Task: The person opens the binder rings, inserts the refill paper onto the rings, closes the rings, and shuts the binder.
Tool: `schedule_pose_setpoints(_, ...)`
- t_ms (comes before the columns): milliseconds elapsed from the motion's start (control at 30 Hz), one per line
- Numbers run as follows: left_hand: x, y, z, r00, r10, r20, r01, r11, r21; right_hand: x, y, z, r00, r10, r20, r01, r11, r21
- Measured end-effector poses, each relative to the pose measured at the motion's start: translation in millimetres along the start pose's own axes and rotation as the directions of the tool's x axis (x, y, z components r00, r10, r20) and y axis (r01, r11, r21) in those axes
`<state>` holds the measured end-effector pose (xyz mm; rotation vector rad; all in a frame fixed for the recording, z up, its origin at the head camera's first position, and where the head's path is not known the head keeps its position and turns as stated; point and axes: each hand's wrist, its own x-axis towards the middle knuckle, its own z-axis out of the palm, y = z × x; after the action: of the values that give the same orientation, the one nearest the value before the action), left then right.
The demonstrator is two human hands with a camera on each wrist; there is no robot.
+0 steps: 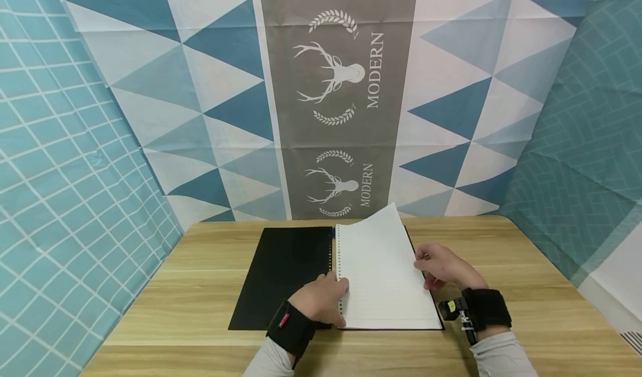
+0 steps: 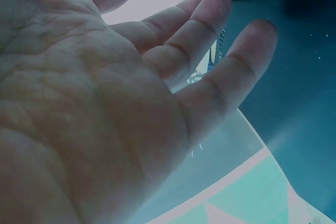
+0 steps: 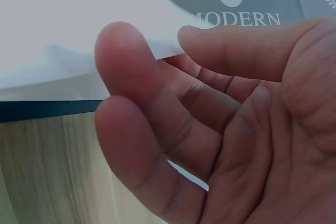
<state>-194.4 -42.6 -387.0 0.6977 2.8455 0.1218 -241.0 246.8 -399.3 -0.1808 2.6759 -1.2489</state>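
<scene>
A loose-leaf notebook with a black cover (image 1: 288, 276) lies spread on the table, the cover folded out to the left. Its white lined pages (image 1: 381, 293) are on the right, with a row of punched holes along their left edge. My left hand (image 1: 323, 298) rests at the spine, fingers extended over the holes and the page margin. In the left wrist view its fingers (image 2: 252, 51) are straight. My right hand (image 1: 443, 265) pinches the right edge of the top page (image 3: 47, 35) between thumb and fingers. That page's far right corner curls up off the stack.
The wooden table (image 1: 190, 288) extends around the notebook. Behind it hangs a patterned cloth (image 1: 341, 115) with deer heads and triangles. Blue tiled cloth (image 1: 65, 143) closes the left side, and teal cloth (image 1: 577, 159) the right. Each wrist wears a black strap (image 1: 486, 308).
</scene>
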Motion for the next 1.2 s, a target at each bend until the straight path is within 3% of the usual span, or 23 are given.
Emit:
schedule_pose_setpoints(567, 0.9, 2.1, -0.9, 0.999, -0.035, 0.013, 0.035, 0.999, -0.01, -1.6, 0.6, -2.0, 0.999, -0.034, -0.041, 0.035, 0.999, 0.031)
schedule_pose_setpoints(833, 0.5, 2.6, -0.8, 0.999, -0.036, 0.007, 0.036, 0.999, -0.01, -1.4, 1.6, -2.4, 0.994, -0.108, -0.014, 0.108, 0.994, 0.028)
schedule_pose_setpoints(1200, -0.6, 2.5, 0.1, 1.0, -0.023, -0.008, 0.023, 1.0, 0.007, -2.9, 2.2, -4.9, 0.997, -0.053, -0.063, 0.054, 0.998, 0.023)
